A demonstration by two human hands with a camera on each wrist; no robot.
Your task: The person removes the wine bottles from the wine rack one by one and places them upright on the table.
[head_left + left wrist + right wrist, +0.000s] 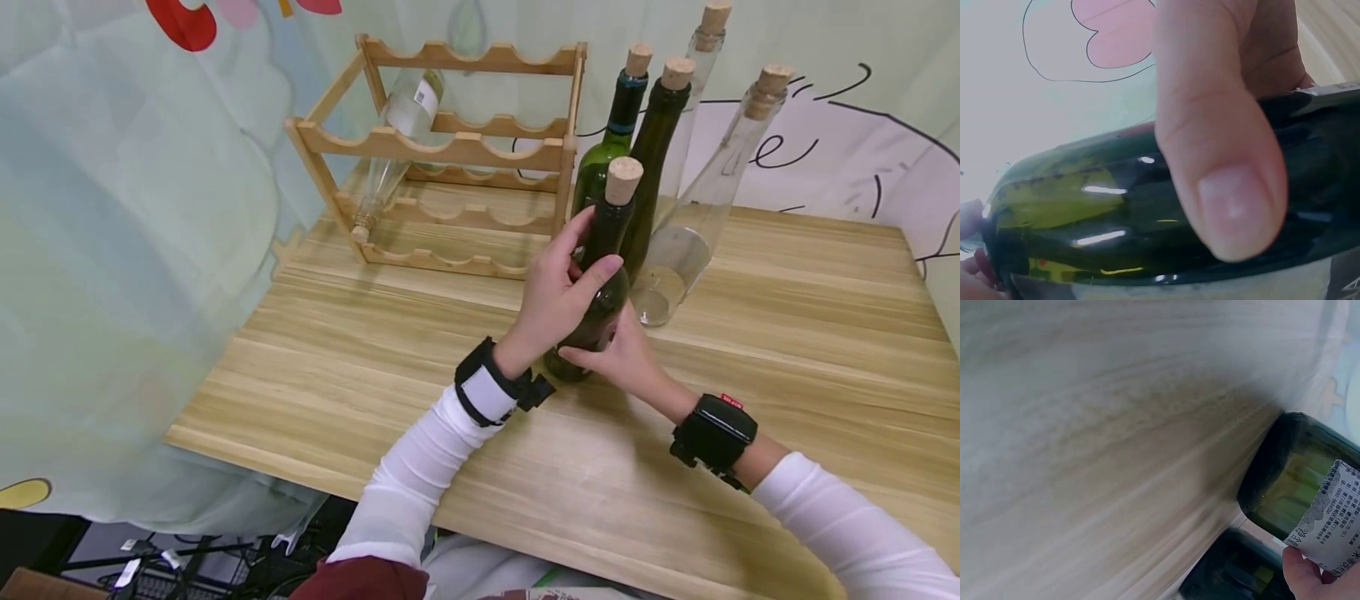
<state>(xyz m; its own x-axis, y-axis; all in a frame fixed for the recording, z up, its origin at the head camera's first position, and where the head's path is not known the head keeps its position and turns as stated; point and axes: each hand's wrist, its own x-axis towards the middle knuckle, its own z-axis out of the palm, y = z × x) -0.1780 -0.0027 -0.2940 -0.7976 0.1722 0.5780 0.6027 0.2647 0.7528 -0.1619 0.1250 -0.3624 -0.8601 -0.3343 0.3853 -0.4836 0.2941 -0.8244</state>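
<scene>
A dark green wine bottle (609, 225) with a cork (624, 181) in its mouth is between both hands. My left hand (558, 283) grips its neck and shoulder, the thumb (1229, 187) lying across the dark glass in the left wrist view. Lower down, my right hand (628, 354) holds the body near the base, partly hidden behind the bottle. The right wrist view shows the bottle's base (1285, 481), a torn printed label (1335, 519) and fingertips on that label. Whether the base touches the table cannot be told.
Behind it stand a green bottle (596, 162), another dark bottle (651, 167) and two clear bottles (693, 204) (686, 117), all corked. A wooden rack (450, 148) at the back left holds a clear bottle (408, 108) lying tilted. Wooden tabletop (360, 358) extends leftward to a curtain.
</scene>
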